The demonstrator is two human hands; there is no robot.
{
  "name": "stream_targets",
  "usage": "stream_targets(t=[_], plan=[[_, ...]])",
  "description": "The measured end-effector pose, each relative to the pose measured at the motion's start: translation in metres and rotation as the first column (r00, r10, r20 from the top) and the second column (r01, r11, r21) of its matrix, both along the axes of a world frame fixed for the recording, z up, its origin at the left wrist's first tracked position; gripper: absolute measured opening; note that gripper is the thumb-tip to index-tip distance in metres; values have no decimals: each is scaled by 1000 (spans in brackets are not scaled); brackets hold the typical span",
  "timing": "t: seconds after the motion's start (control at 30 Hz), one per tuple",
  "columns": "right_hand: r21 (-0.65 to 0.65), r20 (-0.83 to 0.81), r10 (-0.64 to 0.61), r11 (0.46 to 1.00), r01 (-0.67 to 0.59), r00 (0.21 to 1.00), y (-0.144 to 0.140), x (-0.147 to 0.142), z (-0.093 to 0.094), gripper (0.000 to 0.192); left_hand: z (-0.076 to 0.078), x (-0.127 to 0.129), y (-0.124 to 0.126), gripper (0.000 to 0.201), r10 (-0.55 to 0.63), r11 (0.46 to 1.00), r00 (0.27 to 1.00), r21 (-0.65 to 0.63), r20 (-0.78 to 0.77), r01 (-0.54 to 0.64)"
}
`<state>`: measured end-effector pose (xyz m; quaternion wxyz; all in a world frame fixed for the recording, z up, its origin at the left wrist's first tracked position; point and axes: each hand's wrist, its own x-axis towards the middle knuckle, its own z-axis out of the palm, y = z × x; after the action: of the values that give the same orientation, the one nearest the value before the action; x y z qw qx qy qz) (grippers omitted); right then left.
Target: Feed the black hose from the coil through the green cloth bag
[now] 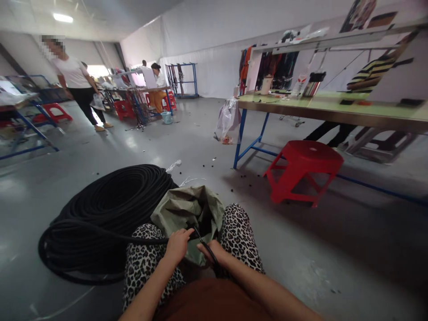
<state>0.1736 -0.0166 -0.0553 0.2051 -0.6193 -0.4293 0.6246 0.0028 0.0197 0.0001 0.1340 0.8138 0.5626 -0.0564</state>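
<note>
"Since you've the better angle, how much is left to cut?"

"Plenty, I'd say. Far left, the black coil [80, 243] lies on the floor [287, 258], many turns deep, so most of it looks uncut. One length of cord [143, 241] runs off it, across the patterned trouser leg [142, 267], to the left hand [179, 244]."

"And that hand?"

"Pinching the cord, thumb and fingers closed on it, over the mouth of the green sack [182, 203] between the knees."

"Anything in the sack yet?"

"Can't tell — it's dark and folded inside, so I couldn't count any finished pieces."

"The scissors [210, 253], then?"

"In the right hand [219, 250], fingers wrapped round the handles, blades up by the cord's end. Whether they've bitten in, I can't make out. My guess is mid-job: one cut being made, a great coil to go."

"And those dark bits [232, 190] further right?"

"Scattered on the floor, short of the red stool [310, 154] and the desk [267, 106] — too small to say whether they're trimmings from this cord."
</note>
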Motion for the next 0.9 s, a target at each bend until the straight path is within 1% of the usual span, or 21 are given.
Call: stream_targets(t=[0.07,0.17,0.27,0.37,0.43,0.57,0.7,0.83,0.9], plan=[[-50,12,5,999,-5,1000,0,-1,0,44,2,-1,0,45,-4,1000,1000,-5,10,4],[-90,33,-2,996,5,999,0,-4,0,44,6,0,-1,45,-7,1000,999,-9,33,8],[-105,13,-20,994,21,1000,0,-6,-2,42,6,0,-3,46,0,1000,999,-13,32,0],[-105,16,11,994,-9,1000,1,-6,-8,38,4,-1,-4,46,10,1000,999,-13,33,-9],[-59,53,14,998,-11,999,3,-5,-12,35,2,-2,-5,46,26,1000,998,-5,54,-26],[111,117,-36,994,23,993,7,-4,-15,30,2,-1,-2,46,59,998,993,12,106,-61],[104,103,-54,994,43,993,9,-5,-19,30,1,1,0,46,77,997,992,6,104,-78],[144,107,-56,989,40,993,10,-6,-29,31,-5,0,1,46,84,996,992,0,97,-85],[132,118,-59,990,43,991,10,-6,-34,31,-8,-1,1,45,81,997,993,0,89,-81]])
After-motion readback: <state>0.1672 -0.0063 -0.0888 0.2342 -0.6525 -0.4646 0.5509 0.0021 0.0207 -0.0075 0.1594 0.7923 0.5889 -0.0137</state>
